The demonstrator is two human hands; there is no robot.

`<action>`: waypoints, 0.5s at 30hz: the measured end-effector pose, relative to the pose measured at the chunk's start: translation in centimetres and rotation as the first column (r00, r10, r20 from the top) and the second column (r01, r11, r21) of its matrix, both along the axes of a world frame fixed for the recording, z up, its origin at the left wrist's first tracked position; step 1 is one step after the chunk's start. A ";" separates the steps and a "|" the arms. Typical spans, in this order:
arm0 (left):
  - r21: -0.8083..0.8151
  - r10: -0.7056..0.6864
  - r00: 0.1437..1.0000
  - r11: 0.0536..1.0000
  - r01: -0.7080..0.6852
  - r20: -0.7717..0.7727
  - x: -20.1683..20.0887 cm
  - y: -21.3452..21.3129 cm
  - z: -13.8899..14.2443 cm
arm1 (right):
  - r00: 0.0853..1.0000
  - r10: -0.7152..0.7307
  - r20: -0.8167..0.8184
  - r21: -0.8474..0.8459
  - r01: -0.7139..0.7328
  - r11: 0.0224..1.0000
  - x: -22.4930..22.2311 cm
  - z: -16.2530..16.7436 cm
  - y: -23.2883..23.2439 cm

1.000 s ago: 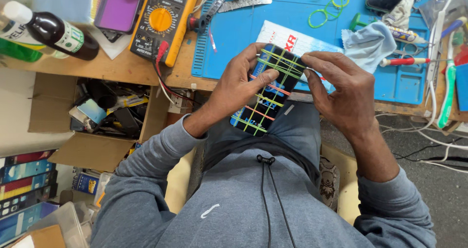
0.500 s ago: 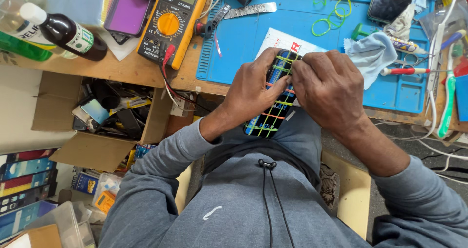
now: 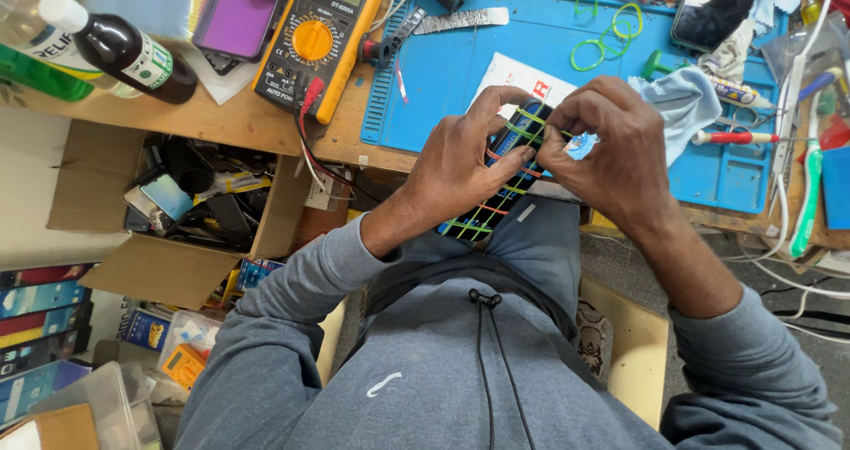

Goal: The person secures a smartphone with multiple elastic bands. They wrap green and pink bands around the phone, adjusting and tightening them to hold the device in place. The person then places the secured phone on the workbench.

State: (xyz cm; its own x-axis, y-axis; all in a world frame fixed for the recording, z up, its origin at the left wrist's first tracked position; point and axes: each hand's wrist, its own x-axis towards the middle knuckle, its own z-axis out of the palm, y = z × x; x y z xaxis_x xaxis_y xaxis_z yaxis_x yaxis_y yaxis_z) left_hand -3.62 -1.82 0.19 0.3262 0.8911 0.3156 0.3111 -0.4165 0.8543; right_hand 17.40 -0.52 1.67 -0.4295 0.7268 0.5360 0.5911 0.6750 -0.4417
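Head view, nearest: a grey hooded top (image 3: pixel 460 370) with a black cord fills the bottom of the frame, and both sleeves run up toward the hands.
Left hand (image 3: pixel 460 162): fingers curled, gripping the dark phone (image 3: pixel 491 202) from its left edge; thumb and forefinger pinch at the coloured rubber bands (image 3: pixel 522 131) near the phone's top end.
Right hand (image 3: pixel 611 153): closed into a loose fist over the phone's top right corner, fingertips pinched together beside the left hand's; I cannot tell which band it grips.
Phone: held between the two hands above the lap, tilted, its lower end sticking out below the left hand; yellow, green and red bands cross it in a grid.
Hidden: the phone's upper half is covered by both hands; a small blue scrap shows between the right fingers, too small to make out.
Desk edge beyond: a blue work mat (image 3: pixel 443 69) with a white card (image 3: pixel 513 74) lying just behind the hands.
Right of the hands: a light blue cloth (image 3: pixel 686 100) and a red-handled screwdriver (image 3: pixel 730 137).
Farther left: a yellow multimeter (image 3: pixel 319 34) and a dark bottle (image 3: pixel 119 47).
Far edge: loose green bands (image 3: pixel 606 34) on the mat.
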 end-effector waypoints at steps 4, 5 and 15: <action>-0.018 0.005 1.000 1.000 -0.005 -0.019 -0.2 0.1 0.1 | 0.994 0.055 -0.094 -0.093 -0.064 0.994 -0.1 0.1 -0.5; 0.014 0.002 1.000 1.000 -0.002 -0.022 -0.3 0.1 0.0 | 0.992 0.073 -0.104 -0.112 -0.085 0.990 -0.1 0.2 -0.6; -0.006 -0.010 1.000 1.000 0.010 0.008 -1.1 0.6 0.3 | 0.997 -0.072 0.019 -0.445 0.073 0.893 0.5 1.8 -1.9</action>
